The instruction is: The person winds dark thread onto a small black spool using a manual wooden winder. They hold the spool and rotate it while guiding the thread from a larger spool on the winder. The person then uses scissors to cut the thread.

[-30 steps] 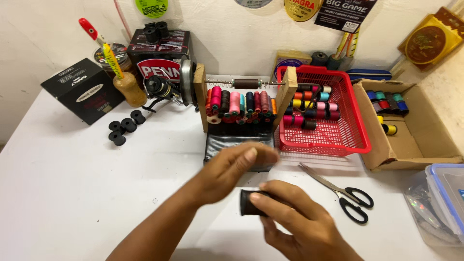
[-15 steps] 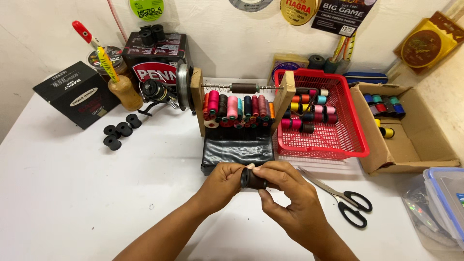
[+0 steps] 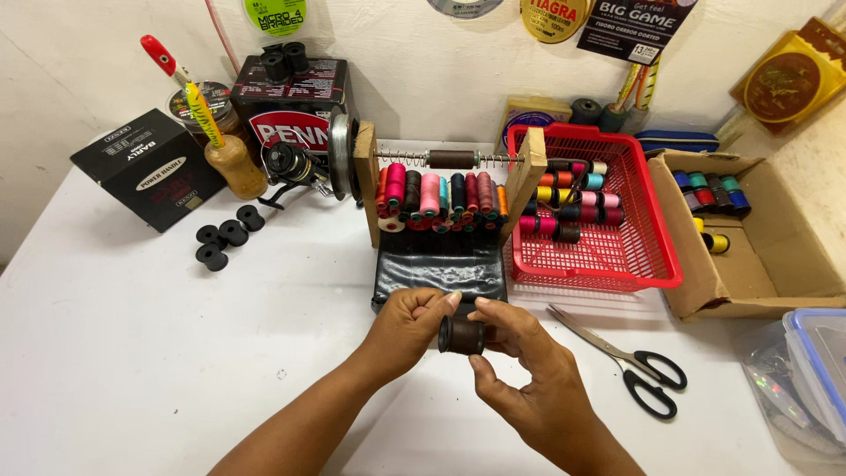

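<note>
Centrally, a small dark-brown thread spool (image 3: 462, 336), axis lying left-right, is pinched between left hand (image 3: 407, 328) and right hand (image 3: 520, 366).

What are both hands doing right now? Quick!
Left hand: closed on one end of the dark spool.
Right hand: fingers pinching the same spool's other end.

A single head-worn camera looks steeply down and forward from close above the white surface (image 3: 132, 353), facing the wall, both hands just beneath it.
</note>
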